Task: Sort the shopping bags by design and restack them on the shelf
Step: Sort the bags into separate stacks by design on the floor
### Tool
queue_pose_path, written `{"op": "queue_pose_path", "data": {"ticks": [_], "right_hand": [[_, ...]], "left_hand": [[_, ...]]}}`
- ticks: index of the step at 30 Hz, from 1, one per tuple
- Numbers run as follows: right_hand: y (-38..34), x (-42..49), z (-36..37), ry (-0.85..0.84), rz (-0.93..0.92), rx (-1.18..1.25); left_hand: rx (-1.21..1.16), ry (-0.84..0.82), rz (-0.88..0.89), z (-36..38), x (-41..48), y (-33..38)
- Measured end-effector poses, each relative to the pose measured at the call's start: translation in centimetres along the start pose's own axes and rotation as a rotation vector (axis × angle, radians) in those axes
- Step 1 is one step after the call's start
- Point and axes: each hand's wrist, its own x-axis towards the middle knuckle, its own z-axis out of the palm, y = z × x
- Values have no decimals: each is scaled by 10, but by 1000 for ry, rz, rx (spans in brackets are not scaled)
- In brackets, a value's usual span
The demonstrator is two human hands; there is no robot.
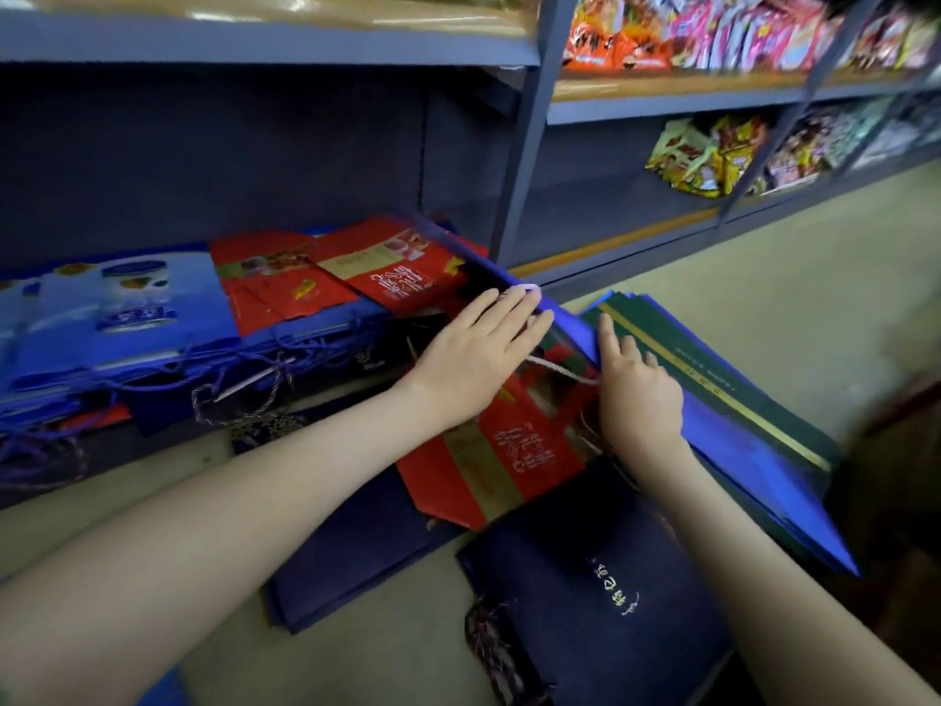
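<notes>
**A:** Where's the bag being sorted?

**B:** The flat red paper shopping bag with the gold band (514, 456) lies on the floor just in front of the grey-blue metal shelf (254, 160). It sits partly on the dark navy paper bag with gold lettering (601, 568). The left hand (478, 359) lies flat on its upper end with the fingers straight, so that grip is open and pressing, not holding.

**A:** And the other one?

**B:** The right hand (639, 400) sits at the edge of the stack of blue and green flat bags with a gold stripe (753, 430). The index finger is extended and the others are bent. I cannot tell whether that grip has closed on anything.

**A:** How should the red one behave?

**B:** Light, I'd judge, and fairly stiff while folded flat, but glossy, so it may slide off its neighbours. The white twisted cord handle (560, 373) could snag. I'd pinch the folded top edge rather than the cord and support it underneath.

**A:** Where would it go?

**B:** Probably with the matching red bags on the shelf (366, 272), beside the pale blue bags (127, 318).
</notes>
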Motion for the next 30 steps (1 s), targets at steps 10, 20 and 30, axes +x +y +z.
{"op": "queue_pose_path", "data": {"ticks": [10, 20, 30], "right_hand": [[59, -7, 79, -44, 23, 93], [117, -35, 96, 67, 117, 90], [130, 33, 156, -393, 245, 90]], "left_hand": [[75, -119, 23, 71, 7, 37], [33, -581, 36, 75, 113, 77], [-365, -758, -309, 128, 95, 116]]}}
